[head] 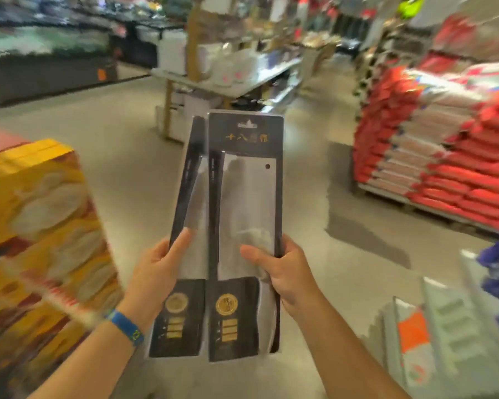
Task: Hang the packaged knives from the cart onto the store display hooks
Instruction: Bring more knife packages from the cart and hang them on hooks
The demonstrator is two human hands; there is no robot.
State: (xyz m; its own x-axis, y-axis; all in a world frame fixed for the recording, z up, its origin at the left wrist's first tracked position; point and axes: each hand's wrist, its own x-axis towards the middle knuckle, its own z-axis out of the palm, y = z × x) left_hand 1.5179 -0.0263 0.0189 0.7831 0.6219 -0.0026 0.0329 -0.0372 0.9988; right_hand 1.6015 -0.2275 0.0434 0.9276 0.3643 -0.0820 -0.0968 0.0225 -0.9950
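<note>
Two packaged cleaver knives in black cards with clear blisters stand upright in front of me, side by side. My left hand [159,266] grips the left package [189,197] at its left edge, thumb on its front. My right hand [280,272] grips the right package [245,191] at its right edge, thumb across the blade. The right package overlaps the left one and shows a hang slot at its top. No cart and no display hooks are in view. The view is blurred by motion.
Yellow and orange boxed goods [38,226] are stacked at my left. Red and white sacks [432,156] are piled on a pallet at the right. White packages [444,326] lie at lower right. A shelf unit with white goods [225,73] stands ahead across the grey floor.
</note>
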